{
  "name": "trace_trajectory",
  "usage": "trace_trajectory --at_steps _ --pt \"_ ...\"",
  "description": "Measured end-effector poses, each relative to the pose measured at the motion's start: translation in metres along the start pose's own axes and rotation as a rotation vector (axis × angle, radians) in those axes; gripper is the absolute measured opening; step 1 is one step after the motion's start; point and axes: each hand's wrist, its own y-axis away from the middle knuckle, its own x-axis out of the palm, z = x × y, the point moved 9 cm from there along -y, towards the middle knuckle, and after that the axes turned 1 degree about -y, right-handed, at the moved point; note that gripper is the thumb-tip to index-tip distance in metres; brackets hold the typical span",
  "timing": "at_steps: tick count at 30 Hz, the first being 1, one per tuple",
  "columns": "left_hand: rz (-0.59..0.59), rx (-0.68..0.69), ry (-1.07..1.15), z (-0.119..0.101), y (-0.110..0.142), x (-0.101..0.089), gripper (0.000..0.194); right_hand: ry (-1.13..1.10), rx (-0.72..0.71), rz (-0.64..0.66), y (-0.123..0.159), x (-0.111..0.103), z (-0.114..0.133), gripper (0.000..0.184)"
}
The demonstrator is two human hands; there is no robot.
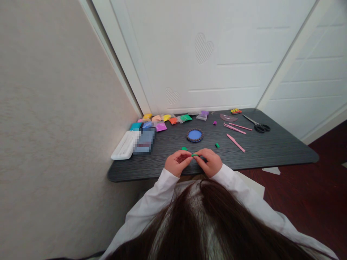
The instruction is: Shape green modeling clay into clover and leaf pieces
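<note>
Between my fingertips is a small piece of green modelling clay (pixel 194 155). My left hand (pixel 177 161) pinches its left side, and my right hand (pixel 209 161) pinches the right side. Just beyond my left fingers, a flat green clay piece (pixel 184 148) lies on the dark table. A short green clay lump (pixel 217 145) rests to the right of my right hand. Farther back is a round blue clay disc (pixel 195 135) with a ring of brown clay beads around its edge.
Colourful clay packets (pixel 161 126) line the back left, beside a white tray (pixel 126 145). Pink modelling tools (pixel 235 143), black-handled scissors (pixel 259 127) and a clear semicircular plate (pixel 228 118) lie on the right. A purple clay bit (pixel 215 123) and a yellow-topped piece (pixel 236 111) sit behind. The table's edge (pixel 146 178) is near me.
</note>
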Motion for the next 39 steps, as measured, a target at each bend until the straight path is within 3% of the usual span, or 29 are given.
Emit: trace_trajectory --at_steps 39 --pt "-0.054 0.024 -0.044 -0.012 0.001 -0.005 0.012 0.028 0.004 -0.014 0.0 -0.001 0.001 0.015"
